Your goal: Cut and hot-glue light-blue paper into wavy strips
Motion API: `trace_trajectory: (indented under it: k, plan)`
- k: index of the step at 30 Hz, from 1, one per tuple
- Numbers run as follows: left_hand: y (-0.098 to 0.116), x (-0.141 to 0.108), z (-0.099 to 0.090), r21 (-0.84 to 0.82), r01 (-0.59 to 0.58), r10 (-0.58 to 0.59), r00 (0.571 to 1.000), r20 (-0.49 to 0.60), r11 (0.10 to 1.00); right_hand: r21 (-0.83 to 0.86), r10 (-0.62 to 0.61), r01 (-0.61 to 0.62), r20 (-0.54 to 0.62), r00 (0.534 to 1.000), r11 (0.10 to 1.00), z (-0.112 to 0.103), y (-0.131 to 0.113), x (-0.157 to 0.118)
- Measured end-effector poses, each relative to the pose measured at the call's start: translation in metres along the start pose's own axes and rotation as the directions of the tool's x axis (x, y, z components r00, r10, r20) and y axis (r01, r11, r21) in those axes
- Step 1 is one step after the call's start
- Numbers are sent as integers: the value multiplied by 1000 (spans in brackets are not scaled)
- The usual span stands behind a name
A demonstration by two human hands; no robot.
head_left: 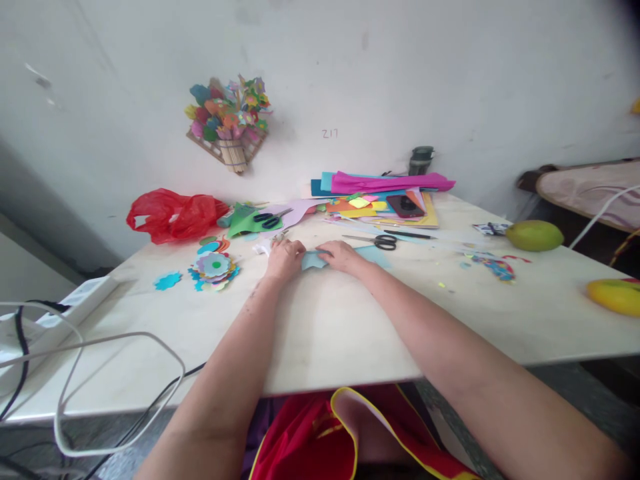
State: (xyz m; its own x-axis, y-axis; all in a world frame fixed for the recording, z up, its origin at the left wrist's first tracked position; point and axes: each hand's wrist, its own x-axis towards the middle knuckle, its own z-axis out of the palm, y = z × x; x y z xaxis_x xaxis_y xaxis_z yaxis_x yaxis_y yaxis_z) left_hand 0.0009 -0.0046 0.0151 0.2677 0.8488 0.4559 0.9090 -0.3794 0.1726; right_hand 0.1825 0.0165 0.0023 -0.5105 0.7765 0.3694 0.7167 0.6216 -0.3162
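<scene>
A light blue sheet of paper (314,261) lies on the white table between my two hands, and more of it shows beyond my right wrist. My left hand (287,257) is closed at the paper's left end, its fingers curled on the edge. From the other side my right hand (340,256) grips the same paper, with thumb and fingers drawn together. Fingertips of both hands are partly hidden. A crumpled white piece (262,247) sits just left of my left hand. Behind my right hand are black-handled scissors (385,242), blades pointing left.
Paper flower cutouts (216,265) are piled at left, near a red plastic bag (175,217). More scissors (273,219) rest on green paper. Coloured sheets and a phone (405,206) lie at the back. A green mango (535,236) is at right; a power strip (80,300) and cables lie left.
</scene>
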Motion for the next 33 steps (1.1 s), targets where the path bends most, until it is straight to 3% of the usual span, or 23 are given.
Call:
trace_trajectory:
  k: [5,10,20,27,33]
  plan:
    - [0,2,5,-431,94,-91,995,28,897,51,20,-16,-71,997,999,-3,-10,6]
    - [-7,2,11,-656,145,-139,988,62,740,-1,11,-11,-46,999,1000,-4,-15,5]
    - [-1,-7,0,-781,311,-142,950,280,542,-25,49,-49,-3,999,998,-9,-18,-2]
    - [0,-8,-3,-816,354,-143,935,325,458,9,9,-8,-24,1000,1000,-8,-17,-3]
    - [1,-8,-7,-860,387,-158,922,353,334,178,-51,65,-83,995,982,-3,-15,-1]
